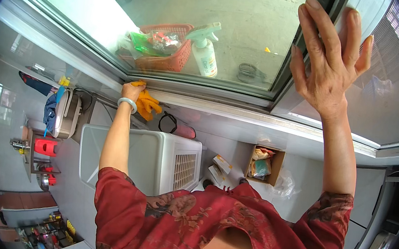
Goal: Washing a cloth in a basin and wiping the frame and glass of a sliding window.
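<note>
My left hand (131,93), with a pale bangle at its wrist, grips an orange cloth (146,104) at the lower left corner of the sliding window frame (203,88). The cloth hangs below the bottom rail. My right hand (326,61) is raised at the right, its fingers spread over the frame's upright and holding nothing. Behind the glass pane stand a white spray bottle (206,57) with a pale green trigger head, a pink plastic basket (177,57) with plastic packets in it, and dark-handled scissors (250,73).
Below the sill stands a white cabinet-like appliance (122,152) with a grille. To its right are small boxes (221,164), an open cardboard box (276,166) of packets and a clear plastic bag (285,182). A mesh screen (388,53) is at the right.
</note>
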{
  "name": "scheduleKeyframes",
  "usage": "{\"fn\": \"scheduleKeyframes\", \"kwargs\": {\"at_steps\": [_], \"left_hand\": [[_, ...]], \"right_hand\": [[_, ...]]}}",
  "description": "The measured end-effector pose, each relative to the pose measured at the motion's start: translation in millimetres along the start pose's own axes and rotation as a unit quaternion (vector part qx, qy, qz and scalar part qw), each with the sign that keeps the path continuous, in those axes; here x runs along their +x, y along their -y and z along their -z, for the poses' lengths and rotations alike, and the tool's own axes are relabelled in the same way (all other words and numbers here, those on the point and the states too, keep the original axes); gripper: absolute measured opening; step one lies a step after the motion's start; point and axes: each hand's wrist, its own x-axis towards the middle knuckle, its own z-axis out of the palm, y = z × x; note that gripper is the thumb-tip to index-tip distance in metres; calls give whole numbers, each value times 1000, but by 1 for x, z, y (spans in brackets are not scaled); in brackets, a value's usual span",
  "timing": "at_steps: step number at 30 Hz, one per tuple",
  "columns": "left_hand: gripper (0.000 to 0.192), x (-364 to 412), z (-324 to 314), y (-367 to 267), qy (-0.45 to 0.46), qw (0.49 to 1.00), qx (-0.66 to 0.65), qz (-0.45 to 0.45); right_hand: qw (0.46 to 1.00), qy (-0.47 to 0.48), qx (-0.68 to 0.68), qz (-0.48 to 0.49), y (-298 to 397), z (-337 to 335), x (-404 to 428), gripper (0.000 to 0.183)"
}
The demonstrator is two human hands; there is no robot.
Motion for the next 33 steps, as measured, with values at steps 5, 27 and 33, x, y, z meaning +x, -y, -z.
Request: {"fn": "scheduleKeyframes", "kwargs": {"at_steps": [5, 27, 33], "left_hand": [[22, -8, 9, -14, 162, 918, -331, 148], [18, -89, -66, -70, -71, 912, 331, -233], [22, -111, -93, -95, -43, 918, 349, -180]], "right_hand": [[1000, 3, -4, 3, -2, 0, -1, 50], [999, -9, -20, 32, 0, 3, 6, 53], [999, -18, -19, 37, -1, -1, 3, 52]]}}
